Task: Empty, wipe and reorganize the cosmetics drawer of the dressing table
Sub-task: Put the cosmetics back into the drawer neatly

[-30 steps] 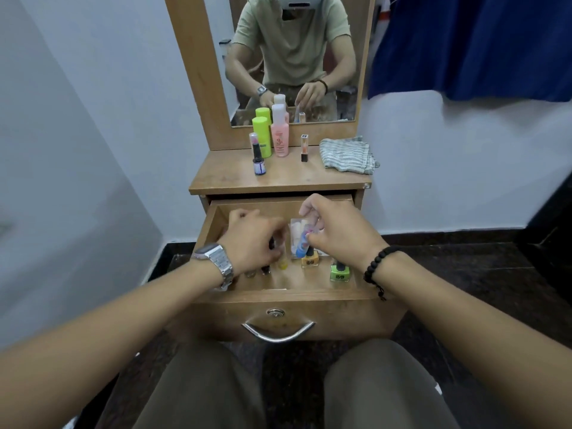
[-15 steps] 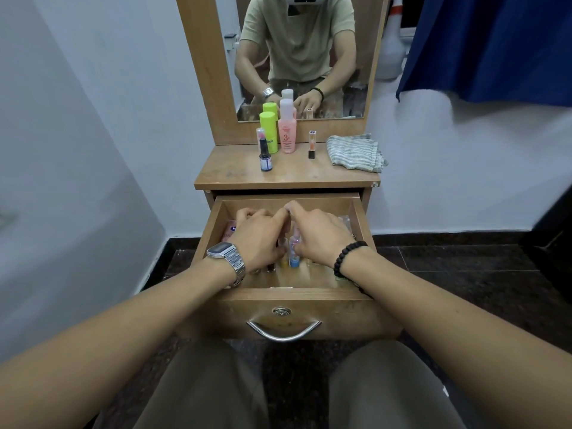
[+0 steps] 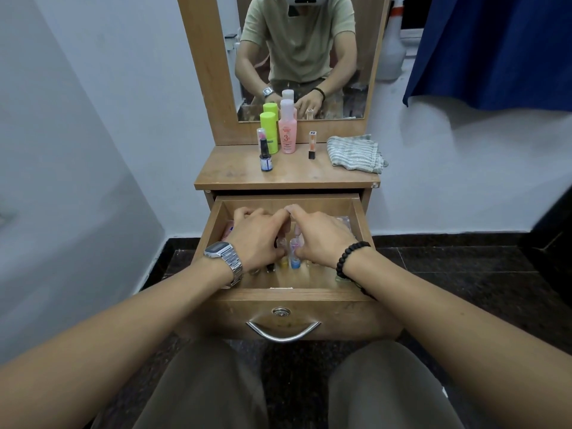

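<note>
Reaching into the open drawer [image 3: 359, 212], I had both hands down among the little bottles. My left hand [image 3: 257, 236] wore a silver watch [image 3: 224, 255], and its fingers were curled down over some small bottles. I could not tell which one it held, or if it held any, because my hand hid them. My right hand [image 3: 322, 236] wore a black bead bracelet [image 3: 351, 255]. Its fingers were bent down too, and the tips touched a small bottle with a blue bottom [image 3: 294, 258]. I could not tell if they really pinched it.

My two pointing fingers met at the tips, far from me. Between my hands stood a small bottle with a yellow bottom [image 3: 283, 258], just beside the blue one. A dark little bottle [image 3: 270, 267] stood under my left hand, near my wrist. A pink thing [image 3: 228, 230] lay to the left of my left hand. Something clear and shiny lay to the right of my right hand.

Past my hands, up on the table top [image 3: 288, 171], stood a green bottle [image 3: 268, 128], a pink bottle [image 3: 287, 131], a small dark bottle [image 3: 265, 156] and a thin lipstick [image 3: 312, 145]. A striped cloth [image 3: 356, 153] lay far to the right of them.
</note>
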Tool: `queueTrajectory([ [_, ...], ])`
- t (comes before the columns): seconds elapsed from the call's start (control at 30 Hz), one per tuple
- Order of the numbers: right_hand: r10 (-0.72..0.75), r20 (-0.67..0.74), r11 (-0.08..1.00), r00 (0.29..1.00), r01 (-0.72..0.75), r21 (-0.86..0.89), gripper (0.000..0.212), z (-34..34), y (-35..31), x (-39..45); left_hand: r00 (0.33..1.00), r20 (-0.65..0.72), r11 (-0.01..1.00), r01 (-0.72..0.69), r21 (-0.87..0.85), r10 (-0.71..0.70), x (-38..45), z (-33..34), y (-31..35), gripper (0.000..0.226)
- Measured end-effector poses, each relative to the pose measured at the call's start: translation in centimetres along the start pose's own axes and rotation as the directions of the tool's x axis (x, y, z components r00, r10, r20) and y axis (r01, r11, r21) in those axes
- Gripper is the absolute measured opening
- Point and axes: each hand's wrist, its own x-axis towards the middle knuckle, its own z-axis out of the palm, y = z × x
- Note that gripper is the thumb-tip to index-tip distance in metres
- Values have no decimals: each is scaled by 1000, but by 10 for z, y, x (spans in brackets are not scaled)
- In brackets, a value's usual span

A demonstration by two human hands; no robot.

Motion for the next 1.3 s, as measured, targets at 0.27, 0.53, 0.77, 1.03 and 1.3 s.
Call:
queueTrajectory([
  [0.27,-17,-151,999,988,23,40,82,-40,0,6,938,-347,994,-28,-105,-10,27,-45,-23,10],
  [0.53,81,-284,996,955,-69,55,58,-73,42,76,870,-474,986,69,-149,-132,95,-74,-67,31],
  [0.77,43,-313,992,949,-77,-97,52,-77,64,139,930,-350,992,87,-91,-114,138,-72,-100,52],
  [1.03,83,-262,989,961,-112,-97,39,-72,72,157,961,-276,994,-2,-110,-28,152,-67,-105,29],
  [1.3,126,-377,989,918,-84,125,26,-76,68,132,943,-314,979,47,-198,-109,114,-85,-126,19],
])
